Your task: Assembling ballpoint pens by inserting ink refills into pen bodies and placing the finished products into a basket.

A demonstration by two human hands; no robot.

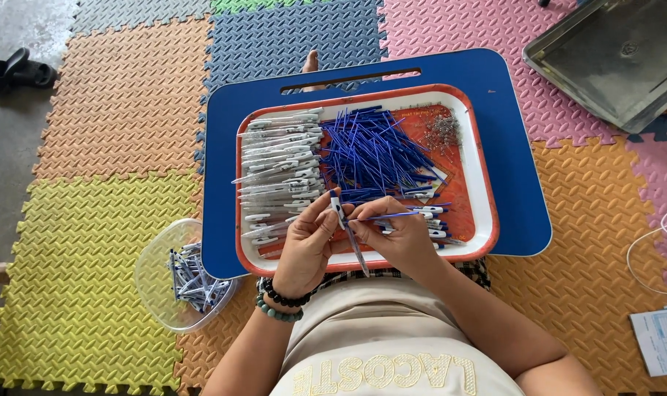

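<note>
We sit on a floor covered with foam puzzle mats in orange, yellow-green, blue-grey and pink, and at the upper left the bare grey concrete floor shows, with a black sandal lying on it. Over our lap stands a blue lap table, and on it lies an orange tray with a white rim. Our left hand is closed around a pen barrel, thumb and fingers pinching its upper end, and the barrel points down toward our body. Our right hand is also closed, its fingertips pinching a thin blue refill which lies nearly level and meets the top of the barrel. Both hands are just above the near edge of the tray. On the tray, a heap of white pen barrels lies at the left, a pile of blue refills in the middle, and a small cluster of metal springs at the far right corner. On the mat beside the left forearm stands a clear plastic bowl holding finished pens. A metal tray lies on the pink mat at the upper right, and a sheet of paper lies at the lower right.
</note>
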